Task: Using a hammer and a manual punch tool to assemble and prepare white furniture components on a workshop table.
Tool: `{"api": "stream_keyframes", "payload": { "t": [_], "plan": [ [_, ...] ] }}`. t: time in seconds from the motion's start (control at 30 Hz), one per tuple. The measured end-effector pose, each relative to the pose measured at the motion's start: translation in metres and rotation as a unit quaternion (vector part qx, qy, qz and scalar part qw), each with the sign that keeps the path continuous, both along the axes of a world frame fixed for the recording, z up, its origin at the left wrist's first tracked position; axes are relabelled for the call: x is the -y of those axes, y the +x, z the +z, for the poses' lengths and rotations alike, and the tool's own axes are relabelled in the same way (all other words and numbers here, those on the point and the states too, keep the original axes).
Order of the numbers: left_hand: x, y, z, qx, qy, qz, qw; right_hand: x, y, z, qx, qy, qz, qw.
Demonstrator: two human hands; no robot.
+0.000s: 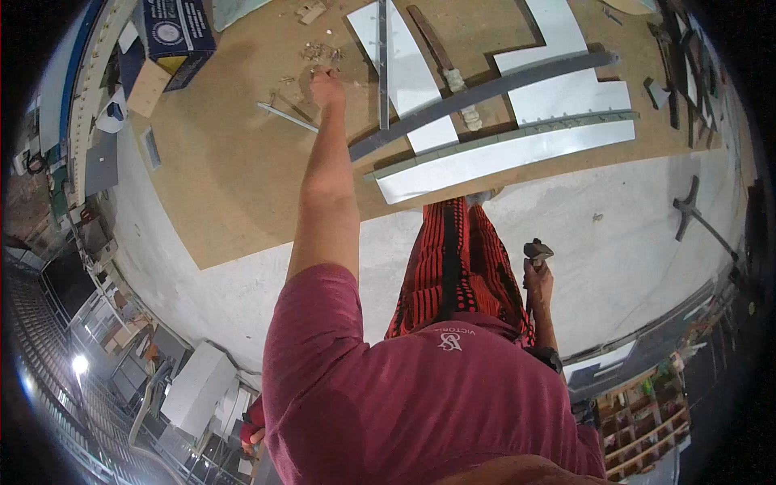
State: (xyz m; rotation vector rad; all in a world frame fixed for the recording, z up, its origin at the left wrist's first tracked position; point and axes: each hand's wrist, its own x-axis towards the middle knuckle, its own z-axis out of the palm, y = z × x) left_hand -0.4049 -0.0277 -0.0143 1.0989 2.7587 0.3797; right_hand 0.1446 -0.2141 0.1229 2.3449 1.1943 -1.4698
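My left arm is stretched forward over the brown board, and my left hand (327, 87) is at the near edge of a small pile of loose nails or screws (322, 53). Its fingers are curled together at the pile; what they pinch, if anything, is too small to make out. Down by my right side, my right hand (538, 280) grips a hammer (537, 250) with its dark head upward. A thin light metal strip (287, 116) lies just nearer than my left hand.
White cut panels (517, 153) lie on the brown board (218, 178), with a long grey strip (485, 95), a green studded strip (501, 136) and a dark upright strip (383, 65). A taped bar (444, 61) lies between them. A dark blue box (186, 36) stands far left.
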Motion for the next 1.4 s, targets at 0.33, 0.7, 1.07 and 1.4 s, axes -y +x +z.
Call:
{"api": "stream_keyframes", "payload": {
  "t": [0.33, 0.7, 1.07, 1.4],
  "plan": [
    [-0.004, 0.007, -0.021, -0.057, 0.079, -0.050, 0.994, 0.001, 0.031, 0.001, 0.003, -0.018, -0.049, 0.999],
    [0.033, 0.252, 0.081, 0.598, 0.122, -0.045, 0.791, 0.003, 0.041, -0.012, 0.023, -0.012, 0.117, 0.993],
    [0.011, 0.344, 0.041, 0.225, 0.204, -0.203, 0.931, 0.024, 0.079, -0.027, 0.008, 0.019, 0.073, 0.997],
    [0.004, 0.355, 0.036, 0.130, 0.218, -0.251, 0.934, 0.034, 0.099, -0.037, 0.022, 0.021, 0.054, 0.998]
  ]
}}
